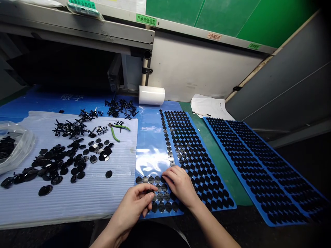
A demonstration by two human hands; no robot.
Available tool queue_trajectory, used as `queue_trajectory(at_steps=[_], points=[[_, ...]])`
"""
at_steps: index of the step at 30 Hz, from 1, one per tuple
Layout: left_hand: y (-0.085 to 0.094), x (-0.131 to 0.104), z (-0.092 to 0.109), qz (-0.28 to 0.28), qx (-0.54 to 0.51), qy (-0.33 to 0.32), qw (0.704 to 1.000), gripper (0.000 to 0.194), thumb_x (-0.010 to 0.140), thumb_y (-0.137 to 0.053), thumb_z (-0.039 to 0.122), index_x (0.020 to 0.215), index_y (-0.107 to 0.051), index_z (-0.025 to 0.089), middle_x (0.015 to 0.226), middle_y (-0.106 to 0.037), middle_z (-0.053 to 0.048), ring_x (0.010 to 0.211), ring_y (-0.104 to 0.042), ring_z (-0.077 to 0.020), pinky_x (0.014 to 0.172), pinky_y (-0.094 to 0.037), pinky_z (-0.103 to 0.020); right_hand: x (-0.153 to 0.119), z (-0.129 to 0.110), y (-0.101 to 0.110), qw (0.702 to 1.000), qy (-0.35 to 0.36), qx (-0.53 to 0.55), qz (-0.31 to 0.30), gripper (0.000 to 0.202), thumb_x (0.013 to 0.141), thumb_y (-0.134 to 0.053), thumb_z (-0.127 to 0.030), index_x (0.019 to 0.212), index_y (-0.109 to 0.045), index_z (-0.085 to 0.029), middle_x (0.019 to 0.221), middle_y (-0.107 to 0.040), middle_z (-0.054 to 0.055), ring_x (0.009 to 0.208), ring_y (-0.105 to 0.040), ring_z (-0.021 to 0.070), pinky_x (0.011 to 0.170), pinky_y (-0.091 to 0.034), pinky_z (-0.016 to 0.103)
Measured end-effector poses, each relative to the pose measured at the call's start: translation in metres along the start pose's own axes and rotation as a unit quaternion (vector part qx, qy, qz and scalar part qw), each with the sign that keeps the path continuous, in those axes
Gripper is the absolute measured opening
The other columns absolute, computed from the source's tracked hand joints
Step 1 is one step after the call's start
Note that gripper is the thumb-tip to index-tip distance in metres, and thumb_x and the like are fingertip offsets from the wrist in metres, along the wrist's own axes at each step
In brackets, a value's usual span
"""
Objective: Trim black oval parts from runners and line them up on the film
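Observation:
My left hand (137,201) is closed with thumb and fingers around a black disc (150,191), just above the near end of a blue film sheet (148,151). Rows of glossy black discs (160,197) lie on this sheet under and between my hands. My right hand (179,184) is bent down to the sheet, its thumb and forefinger pinched at a black disc at the right end of the top row. The fingers partly cover that disc. A column of discs (167,139) runs away from me beyond my right hand.
Loose discs (64,160), black sprue pieces (69,129) and green-handled cutters (115,131) lie on a white corrugated sheet (103,196). A plastic bag (19,148) stands left. A white roll (151,95) lies behind. Disc-filled blue sheets (258,165) and papers (210,106) are right.

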State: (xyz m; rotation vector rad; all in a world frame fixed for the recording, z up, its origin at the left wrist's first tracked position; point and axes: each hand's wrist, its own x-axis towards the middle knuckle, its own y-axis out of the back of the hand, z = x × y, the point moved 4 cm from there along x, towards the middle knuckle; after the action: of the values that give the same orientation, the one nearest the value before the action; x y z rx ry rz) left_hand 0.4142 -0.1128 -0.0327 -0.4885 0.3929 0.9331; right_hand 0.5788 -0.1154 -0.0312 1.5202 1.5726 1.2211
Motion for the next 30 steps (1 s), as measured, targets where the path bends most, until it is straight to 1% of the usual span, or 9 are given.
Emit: queue_trajectory(at_steps=[3, 5, 8, 12, 16, 21, 23, 27, 30], points=[[-0.002, 0.002, -0.003, -0.002, -0.056, -0.003, 0.998, 0.025, 0.077, -0.052, 0.027, 0.098, -0.051, 0.014, 0.056, -0.050, 0.004, 0.046, -0.038, -0.0047, 0.046, -0.026, -0.020, 0.000, 0.000, -0.002, 1.000, 0.001, 0.000, 0.006, 0.012, 0.084, -0.046, -0.019, 0.084, -0.058, -0.021, 0.079, -0.057, 0.003, 0.078, -0.051, 0.0169, 0.069, -0.037, 0.028], [-0.006, 0.004, -0.005, -0.012, -0.141, -0.006, 0.990, 0.023, 0.078, -0.052, 0.027, 0.099, -0.047, 0.016, 0.060, -0.051, 0.003, 0.046, -0.037, -0.0040, 0.043, -0.024, -0.018, 0.001, 0.000, -0.002, 1.000, 0.001, 0.003, 0.013, 0.012, 0.084, -0.046, -0.019, 0.084, -0.059, -0.021, 0.078, -0.057, 0.003, 0.078, -0.051, 0.0172, 0.068, -0.038, 0.029], [-0.012, 0.006, -0.006, -0.046, -0.254, 0.009, 0.966, 0.012, 0.080, -0.049, 0.026, 0.087, -0.044, 0.017, 0.064, -0.050, 0.002, 0.043, -0.033, -0.0016, 0.037, -0.016, -0.016, 0.000, -0.002, 0.002, 0.999, -0.004, 0.015, 0.032, 0.013, 0.084, -0.046, -0.021, 0.086, -0.059, -0.020, 0.080, -0.057, 0.005, 0.079, -0.052, 0.0184, 0.068, -0.039, 0.031], [-0.021, 0.008, -0.006, -0.077, -0.294, 0.036, 0.952, 0.012, 0.080, -0.048, 0.024, 0.077, -0.038, 0.017, 0.061, -0.043, 0.005, 0.040, -0.027, 0.0001, 0.035, -0.010, -0.015, -0.004, -0.015, 0.015, 0.994, 0.004, 0.099, 0.044, 0.013, 0.085, -0.045, -0.021, 0.090, -0.057, -0.020, 0.083, -0.058, 0.005, 0.082, -0.053, 0.0173, 0.072, -0.042, 0.030], [-0.028, 0.009, -0.003, -0.086, -0.289, 0.052, 0.952, 0.012, 0.079, -0.048, 0.022, 0.079, -0.038, 0.017, 0.059, -0.044, 0.005, 0.039, -0.027, 0.0011, 0.034, -0.009, -0.013, -0.008, -0.034, 0.028, 0.960, 0.086, 0.268, 0.001, 0.011, 0.082, -0.052, -0.020, 0.091, -0.058, -0.021, 0.088, -0.060, 0.003, 0.083, -0.054, 0.0153, 0.076, -0.043, 0.029], [-0.033, 0.005, 0.000, -0.065, -0.227, 0.058, 0.970, 0.008, 0.079, -0.046, 0.023, 0.077, -0.039, 0.018, 0.054, -0.053, 0.002, 0.031, -0.028, 0.0005, 0.030, -0.005, -0.015, -0.012, -0.043, 0.033, 0.964, 0.176, 0.193, -0.043, 0.019, 0.086, -0.044, -0.019, 0.099, -0.057, -0.020, 0.083, -0.061, 0.005, 0.076, -0.053, 0.0147, 0.069, -0.043, 0.029], [-0.034, 0.004, 0.000, -0.054, -0.192, 0.058, 0.978, 0.007, 0.079, -0.043, 0.024, 0.077, -0.040, 0.018, 0.055, -0.056, 0.001, 0.030, -0.029, 0.0001, 0.030, -0.005, -0.015, -0.015, -0.042, 0.031, 0.970, 0.174, 0.160, -0.058, 0.021, 0.087, -0.042, -0.019, 0.104, -0.055, -0.019, 0.081, -0.061, 0.005, 0.073, -0.052, 0.0148, 0.068, -0.042, 0.029], [-0.035, 0.006, -0.002, -0.036, -0.155, 0.055, 0.986, 0.011, 0.079, -0.041, 0.029, 0.080, -0.040, 0.018, 0.057, -0.056, 0.002, 0.032, -0.030, -0.0003, 0.030, -0.006, -0.015, -0.018, -0.033, 0.027, 0.976, 0.107, 0.179, -0.067, 0.021, 0.087, -0.041, -0.018, 0.104, -0.052, -0.019, 0.081, -0.059, 0.004, 0.076, -0.052, 0.0149, 0.071, -0.042, 0.028], [-0.035, 0.009, -0.004, -0.024, -0.128, 0.061, 0.990, 0.012, 0.079, -0.040, 0.030, 0.082, -0.040, 0.019, 0.053, -0.055, 0.004, 0.030, -0.029, -0.0012, 0.030, -0.004, -0.016, -0.019, -0.030, 0.025, 0.978, 0.096, 0.170, -0.079, 0.021, 0.087, -0.039, -0.017, 0.104, -0.052, -0.020, 0.079, -0.059, 0.003, 0.073, -0.051, 0.0146, 0.069, -0.042, 0.027]])
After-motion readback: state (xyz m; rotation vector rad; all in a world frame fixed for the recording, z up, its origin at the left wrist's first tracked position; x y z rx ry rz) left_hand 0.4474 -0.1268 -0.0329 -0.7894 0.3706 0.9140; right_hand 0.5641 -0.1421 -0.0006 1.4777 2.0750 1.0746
